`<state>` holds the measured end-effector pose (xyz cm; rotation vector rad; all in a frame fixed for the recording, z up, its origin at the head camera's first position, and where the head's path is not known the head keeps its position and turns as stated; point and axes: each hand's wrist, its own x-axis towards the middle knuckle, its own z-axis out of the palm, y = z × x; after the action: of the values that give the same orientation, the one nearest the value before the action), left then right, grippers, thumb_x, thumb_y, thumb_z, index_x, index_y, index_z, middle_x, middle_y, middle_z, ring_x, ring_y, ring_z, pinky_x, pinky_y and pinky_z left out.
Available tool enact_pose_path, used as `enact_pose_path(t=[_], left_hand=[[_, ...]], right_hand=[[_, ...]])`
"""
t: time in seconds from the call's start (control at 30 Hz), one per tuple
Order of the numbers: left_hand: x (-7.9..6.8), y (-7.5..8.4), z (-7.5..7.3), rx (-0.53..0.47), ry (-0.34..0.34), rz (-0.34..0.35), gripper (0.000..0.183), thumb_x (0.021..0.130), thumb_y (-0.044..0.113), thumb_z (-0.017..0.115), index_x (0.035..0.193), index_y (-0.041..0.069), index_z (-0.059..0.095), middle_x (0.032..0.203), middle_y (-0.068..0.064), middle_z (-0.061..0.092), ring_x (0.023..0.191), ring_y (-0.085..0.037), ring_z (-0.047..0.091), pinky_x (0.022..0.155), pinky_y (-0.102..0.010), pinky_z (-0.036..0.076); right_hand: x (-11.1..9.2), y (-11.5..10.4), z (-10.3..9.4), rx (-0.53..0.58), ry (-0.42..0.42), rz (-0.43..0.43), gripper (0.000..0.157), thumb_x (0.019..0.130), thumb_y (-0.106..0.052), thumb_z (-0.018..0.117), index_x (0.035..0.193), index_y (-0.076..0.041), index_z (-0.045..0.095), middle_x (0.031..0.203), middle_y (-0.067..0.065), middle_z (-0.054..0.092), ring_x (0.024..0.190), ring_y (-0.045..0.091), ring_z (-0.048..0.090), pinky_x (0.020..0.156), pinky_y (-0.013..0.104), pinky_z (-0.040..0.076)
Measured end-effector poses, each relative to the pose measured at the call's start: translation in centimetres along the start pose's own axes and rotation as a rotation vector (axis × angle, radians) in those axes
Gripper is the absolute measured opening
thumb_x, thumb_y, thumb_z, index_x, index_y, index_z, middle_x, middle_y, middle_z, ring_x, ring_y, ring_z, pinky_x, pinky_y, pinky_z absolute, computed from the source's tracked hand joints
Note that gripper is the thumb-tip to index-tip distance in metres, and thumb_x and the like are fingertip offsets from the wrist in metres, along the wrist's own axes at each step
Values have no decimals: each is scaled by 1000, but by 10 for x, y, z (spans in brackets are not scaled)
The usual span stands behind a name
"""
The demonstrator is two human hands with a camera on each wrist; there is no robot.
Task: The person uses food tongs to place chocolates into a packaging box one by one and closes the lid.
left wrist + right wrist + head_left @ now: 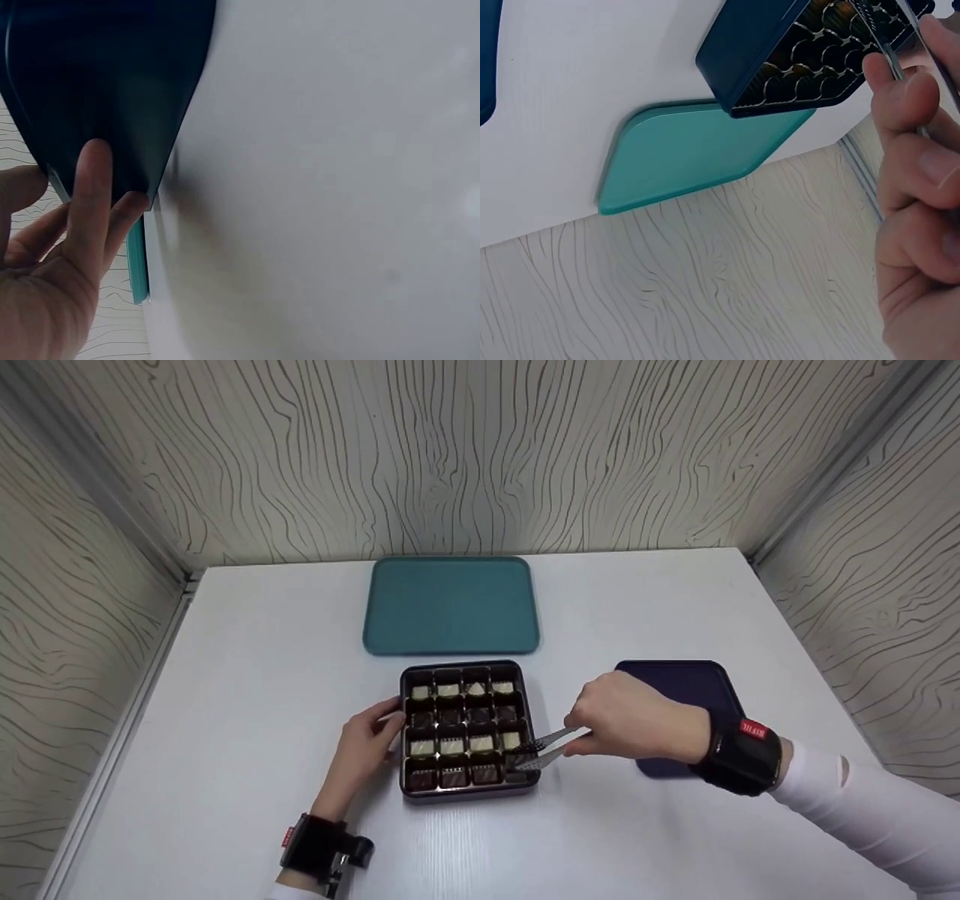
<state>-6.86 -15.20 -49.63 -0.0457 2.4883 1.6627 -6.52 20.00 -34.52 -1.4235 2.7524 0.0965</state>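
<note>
A dark blue box (471, 796) with a divided insert stands mid-table, its compartments holding rows of pale and dark chocolates. My left hand (365, 746) is at the box's left side. In the left wrist view its fingers (91, 187) lie fairly straight against the outer wall, with the thumb near the rim. Metal tongs (559, 742) are pinched in my right hand (626, 718), which is to the right of the box. Their tips reach into the front right compartment, at a dark chocolate (517, 765) they partly cover. The right wrist view shows fingers curled round the tongs (889, 56).
Behind the box lies a flat teal tray (451, 606). A dark blue flat lid or tray (675, 679) lies at the right, partly under my right forearm. Wood-patterned panels (465, 457) close in the white table (247, 675) at the back and both sides.
</note>
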Motion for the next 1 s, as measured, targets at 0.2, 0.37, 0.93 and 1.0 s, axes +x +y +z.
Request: enact_pose_path(t=[0.2, 0.37, 0.93, 1.0], left_hand=[[1, 0, -1, 1, -5, -6, 45, 107, 19, 60, 148, -1, 57, 149, -23, 63, 130, -38, 68, 64, -26, 60], [0, 0, -2, -6, -6, -3, 45, 107, 18, 60, 148, -1, 58, 148, -23, 63, 130, -39, 68, 64, -28, 61], [1, 0, -1, 11, -1, 19, 44, 107, 17, 60, 145, -4, 59, 144, -28, 64, 128, -41, 69, 63, -30, 62], [1, 0, -1, 11, -2, 19, 44, 107, 17, 60, 145, -3, 59, 144, -28, 64, 128, -41, 69, 63, -29, 62]], right_hand=[[10, -10, -5, -52, -33, 6, 28, 84, -44, 85, 69, -21, 77, 55, -9, 62, 49, 5, 44, 46, 22, 31], [18, -19, -11, -142, -51, -9, 36, 82, -44, 86, 61, -20, 70, 53, -7, 61, 48, 9, 49, 46, 25, 36], [55, -47, -12, -298, -191, -64, 47, 80, -45, 90, 58, -18, 59, 56, -7, 63, 49, 7, 46, 49, 23, 45], [57, -49, -11, -319, -188, -73, 49, 79, -46, 90, 57, -18, 57, 55, -8, 62, 48, 6, 44, 47, 22, 43]])
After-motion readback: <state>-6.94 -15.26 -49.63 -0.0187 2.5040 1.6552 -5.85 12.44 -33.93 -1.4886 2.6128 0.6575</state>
